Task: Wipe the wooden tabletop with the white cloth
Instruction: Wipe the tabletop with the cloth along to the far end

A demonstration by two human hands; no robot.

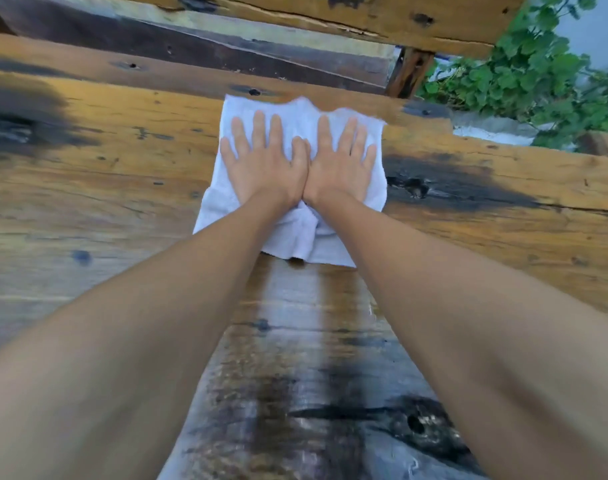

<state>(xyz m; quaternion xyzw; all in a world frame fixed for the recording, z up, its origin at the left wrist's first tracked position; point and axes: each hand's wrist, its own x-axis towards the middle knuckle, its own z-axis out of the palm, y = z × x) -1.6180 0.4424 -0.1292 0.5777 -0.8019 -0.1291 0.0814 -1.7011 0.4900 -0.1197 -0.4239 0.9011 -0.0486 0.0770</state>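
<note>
Glossy knotted wooden tabletop (122,188), soft white cloth (295,233)

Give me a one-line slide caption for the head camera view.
Left hand and right hand press flat, side by side, on a white cloth spread over the wooden tabletop.

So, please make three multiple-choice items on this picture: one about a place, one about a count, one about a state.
1. Where does the white cloth lie on the wooden tabletop?
A. near the far edge
B. at the near edge
C. hanging off the left side

2. How many hands press on the cloth?
A. none
B. one
C. two

3. How are the hands held?
A. closed into fists
B. flat with fingers spread
C. pinching a corner

Answers: 1 A, the tabletop's far edge runs just beyond the cloth. 2 C, the left hand and right hand both rest on it, side by side. 3 B, palms are down and fingers are apart.
</note>
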